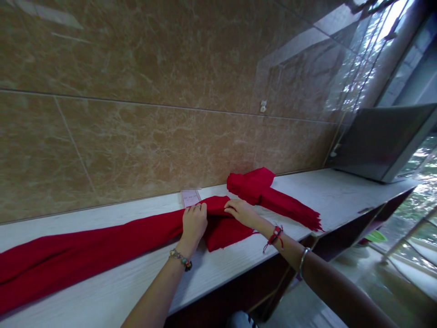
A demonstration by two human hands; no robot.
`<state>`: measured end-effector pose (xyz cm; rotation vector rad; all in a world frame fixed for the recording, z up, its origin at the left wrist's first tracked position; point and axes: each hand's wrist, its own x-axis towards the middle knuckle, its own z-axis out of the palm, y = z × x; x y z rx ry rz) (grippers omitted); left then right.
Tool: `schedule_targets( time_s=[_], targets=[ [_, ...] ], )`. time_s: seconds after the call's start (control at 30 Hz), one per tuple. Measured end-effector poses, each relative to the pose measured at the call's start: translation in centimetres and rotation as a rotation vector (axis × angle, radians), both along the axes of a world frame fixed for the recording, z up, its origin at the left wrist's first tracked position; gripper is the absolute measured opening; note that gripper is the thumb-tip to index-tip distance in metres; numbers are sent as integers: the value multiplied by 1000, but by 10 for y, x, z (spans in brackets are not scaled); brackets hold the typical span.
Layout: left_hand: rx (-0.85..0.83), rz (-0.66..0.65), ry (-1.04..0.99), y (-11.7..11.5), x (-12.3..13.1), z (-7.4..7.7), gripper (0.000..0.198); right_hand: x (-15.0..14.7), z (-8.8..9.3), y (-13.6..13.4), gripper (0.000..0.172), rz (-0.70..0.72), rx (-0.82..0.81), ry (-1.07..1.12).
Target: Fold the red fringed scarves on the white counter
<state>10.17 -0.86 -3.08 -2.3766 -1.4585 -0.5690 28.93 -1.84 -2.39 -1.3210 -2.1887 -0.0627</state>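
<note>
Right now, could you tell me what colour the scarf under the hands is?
Plain red scarf, best in head view.

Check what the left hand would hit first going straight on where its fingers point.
Probably the small pink card, just past the left hand and beyond the far edge of the red scarf; behind it stands the tiled wall. Depth is unclear.

1. We record the left hand [194, 223] and its forearm as bare down to the lower frame edge.
2. At the left wrist we note a beaded bracelet [180, 259] of small round beads in mixed colours, with a darker cluster at one side.
3. The right hand [241, 212] and forearm are likewise bare.
4. At the right wrist we note a red cord bracelet [275, 236], with loose ends trailing.
5. Higher up that forearm sits a thin silver-coloured bangle [303, 260].
</note>
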Motion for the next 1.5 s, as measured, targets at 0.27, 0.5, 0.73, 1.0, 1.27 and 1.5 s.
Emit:
schedule_targets(
  time_s=[0.27, 0.5, 0.73, 1.0, 1.27, 1.5],
  targets=[
    [79, 62, 97, -2, -23, 2, 39, 8, -4, 4, 11, -30, 21, -140],
    [-96, 53, 141, -16, -48, 13, 47, 17, -12, 9, 11, -76, 26, -152],
    [-359, -50, 155, -30, -62, 18, 53, 7, -3, -4, 13, 37, -51, -231],
    [-351, -84, 101, -35, -19, -2, 40, -3, -8, -10, 21, 201, -38, -255],
    [-339, -163, 25, -31, -22, 11, 33, 6, -6, -12, 13, 179, -12, -97],
    [-323, -104, 150, -33, -23, 14, 21, 6, -15, -24, 24, 163, 60, -183]
  ],
)
